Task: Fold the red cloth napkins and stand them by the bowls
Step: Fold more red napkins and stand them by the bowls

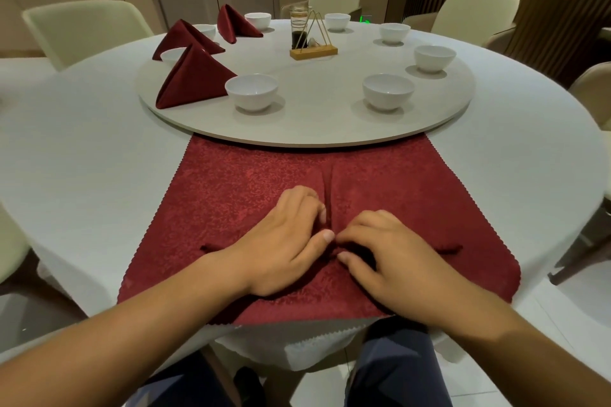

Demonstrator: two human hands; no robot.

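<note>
A red cloth napkin (238, 195) lies spread flat on the white table, between the turntable and the near edge. My left hand (284, 241) and my right hand (386, 261) rest side by side on its middle, fingertips pinching the cloth into a small ridge that runs away from me. Three folded red napkins stand as tents on the turntable's left side: the nearest (193, 79) beside a white bowl (251, 91), a second (183, 38) farther back, a third (234, 23) by a far bowl (258, 20).
The grey round turntable (314, 129) carries several more white bowls, among them one at the near right (387, 91) and one farther right (433, 58). A wooden stand with a dark bottle (309, 35) sits near its centre. Cream chairs (82, 28) ring the table.
</note>
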